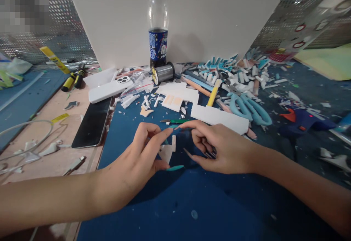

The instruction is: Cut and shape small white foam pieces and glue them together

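Observation:
My left hand [142,157] holds a small white cut piece [166,154] between its thumb and fingers. A short pale strip stands up at the piece's right side; whether it is joined on cannot be seen. My right hand [219,147] reaches in from the right, its index fingertip meeting the left index fingertip above the piece. Its thumb is stretched out apart from the index finger, and the other fingers are curled. Both hands have long nails, teal on the left. Just beyond the fingertips lies a green craft knife [175,121] on the blue mat [175,204].
White sheets [219,118], light-blue scissors [246,107], a wire spool [164,73] and a cola bottle [158,25] stand or lie behind the hands. Foam scraps [241,74] are heaped at the back right. Two phones, one white [109,90] and one black [91,124], lie left.

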